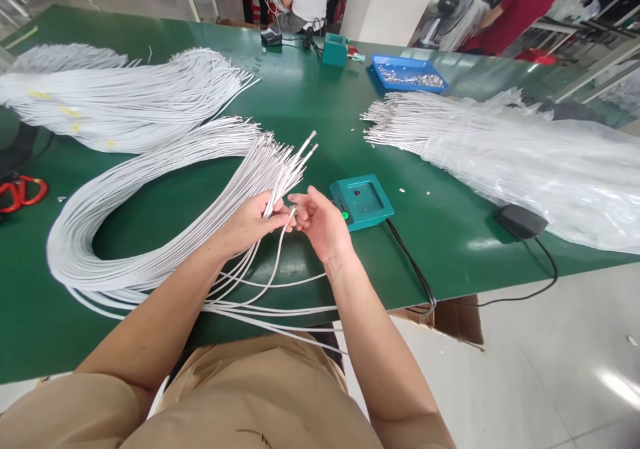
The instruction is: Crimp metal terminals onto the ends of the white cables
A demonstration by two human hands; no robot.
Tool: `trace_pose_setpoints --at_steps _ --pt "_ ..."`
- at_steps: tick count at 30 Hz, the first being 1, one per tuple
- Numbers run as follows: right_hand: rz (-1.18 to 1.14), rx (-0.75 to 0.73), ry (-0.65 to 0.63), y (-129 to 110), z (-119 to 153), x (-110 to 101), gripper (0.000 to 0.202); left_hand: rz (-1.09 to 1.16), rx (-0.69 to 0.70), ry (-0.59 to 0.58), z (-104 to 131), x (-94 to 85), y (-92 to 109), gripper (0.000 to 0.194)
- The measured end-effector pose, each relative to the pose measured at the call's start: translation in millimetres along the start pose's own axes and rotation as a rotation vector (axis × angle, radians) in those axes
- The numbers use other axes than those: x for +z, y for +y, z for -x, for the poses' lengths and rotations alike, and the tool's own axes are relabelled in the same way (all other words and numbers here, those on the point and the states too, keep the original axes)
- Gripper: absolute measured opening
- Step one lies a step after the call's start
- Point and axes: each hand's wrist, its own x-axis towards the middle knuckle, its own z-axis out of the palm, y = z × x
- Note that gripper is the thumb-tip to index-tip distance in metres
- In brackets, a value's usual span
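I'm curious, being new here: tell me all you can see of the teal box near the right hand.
The teal box looks metal or hard plastic: low, squarish, with a recess and small dark spot on top and a bright green spot at its near left. It lies on the green table; black cables leave its near right corner. Whether the right hand touches it is unclear.

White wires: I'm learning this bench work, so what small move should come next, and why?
Perhaps steady the single wire end with the right hand: the left hand holds it apart from the other white wires, and the right hand is close by, contact unclear.
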Motion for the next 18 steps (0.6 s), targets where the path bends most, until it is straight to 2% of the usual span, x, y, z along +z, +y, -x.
trace_pose_setpoints --at_steps 5,9,12,15,18 --pt "0.107 0.019 -0.057 -6 -3 3 0.041 0.021 0.025 -0.024 0 0.2 -2 0.023" --pt "-0.002 0.083 -0.117 -1 0 -2 0.041 -0.029 0.040 0.003 -1 -2.9 -7 0.023" --pt "-0.067 0.070 -0.148 3 4 -6 0.036 -0.062 0.040 0.029 -2 -4.3 -9 0.019" --pt "-0.063 0.001 -0.072 5 6 -6 0.033 -0.020 0.040 0.015 -2 -4.0 -7 0.017" --pt "-0.007 -0.004 0.005 3 6 -4 0.039 0.019 0.054 -0.004 -1 -3.0 -5 0.019"
